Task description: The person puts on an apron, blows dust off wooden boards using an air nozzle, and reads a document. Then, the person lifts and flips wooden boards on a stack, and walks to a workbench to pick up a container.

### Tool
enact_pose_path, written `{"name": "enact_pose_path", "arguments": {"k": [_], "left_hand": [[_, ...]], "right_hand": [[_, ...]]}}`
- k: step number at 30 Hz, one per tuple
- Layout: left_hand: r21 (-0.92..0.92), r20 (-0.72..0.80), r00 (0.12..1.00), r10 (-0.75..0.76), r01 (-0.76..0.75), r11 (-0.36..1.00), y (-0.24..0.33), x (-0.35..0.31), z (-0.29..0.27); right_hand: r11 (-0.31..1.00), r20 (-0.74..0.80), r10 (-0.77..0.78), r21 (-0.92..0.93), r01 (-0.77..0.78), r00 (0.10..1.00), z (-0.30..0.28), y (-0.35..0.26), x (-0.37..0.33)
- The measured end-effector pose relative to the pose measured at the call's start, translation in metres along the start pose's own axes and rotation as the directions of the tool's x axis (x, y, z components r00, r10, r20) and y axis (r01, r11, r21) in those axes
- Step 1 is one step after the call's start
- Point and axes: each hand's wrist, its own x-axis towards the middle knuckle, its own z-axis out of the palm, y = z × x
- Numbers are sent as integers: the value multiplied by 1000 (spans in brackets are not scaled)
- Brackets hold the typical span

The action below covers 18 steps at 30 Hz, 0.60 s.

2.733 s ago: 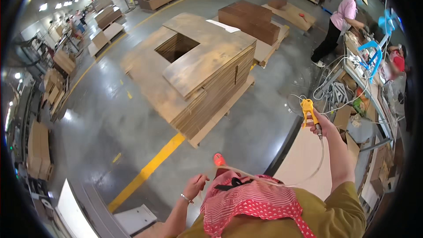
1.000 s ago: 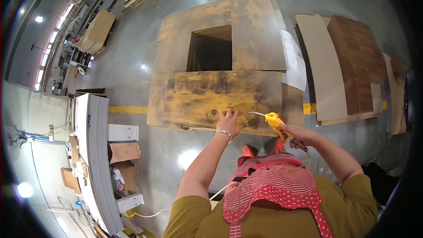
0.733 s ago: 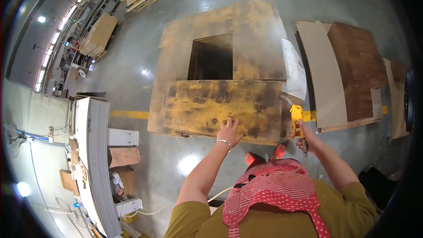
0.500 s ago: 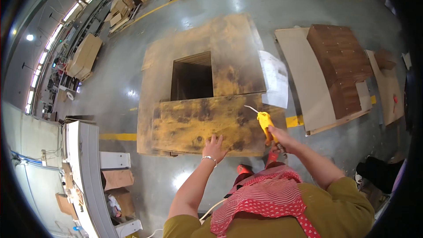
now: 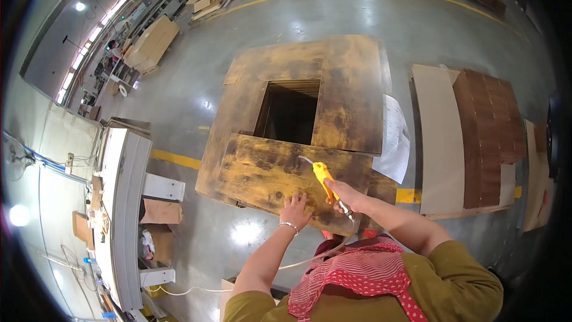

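Wood-look boards with a dark, mottled brown grain are stacked in front of me around a square opening [image 5: 289, 113]. My left hand [image 5: 296, 211] lies on the near board [image 5: 262, 170], fingers spread, close to its front edge. In my right hand [image 5: 345, 195] is a yellow air blow gun [image 5: 322, 173], gripped by the handle. Its thin, bent nozzle points left over the near board. A pale hose [image 5: 316, 257] runs from the gun's lower end past my red patterned apron [image 5: 351, 271]. My fingers partly hide the trigger.
A printed paper sheet [image 5: 393, 143] hangs at the stack's right side. Farther right, brown panels [image 5: 488, 137] lie on a pale board. At the left stands a white bench [image 5: 122, 203] with boxes below. A large carton [image 5: 152, 45] and stacked cardboard occupy the far floor.
My right hand has brought the blow gun leftward over the near board. The view has turned, shifting the stack right. My left hand still rests on the board.
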Motion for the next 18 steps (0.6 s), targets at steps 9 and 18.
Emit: {"name": "enact_pose_path", "arguments": {"k": [9, 18], "left_hand": [[161, 59, 957, 283, -289, 944, -18, -6, -41], [84, -14, 933, 360, -358, 930, -30, -1, -52]], "right_hand": [[752, -375, -223, 522, 404, 900, -79, -67, -10], [868, -298, -255, 348, 354, 920, -50, -132, 10]]}}
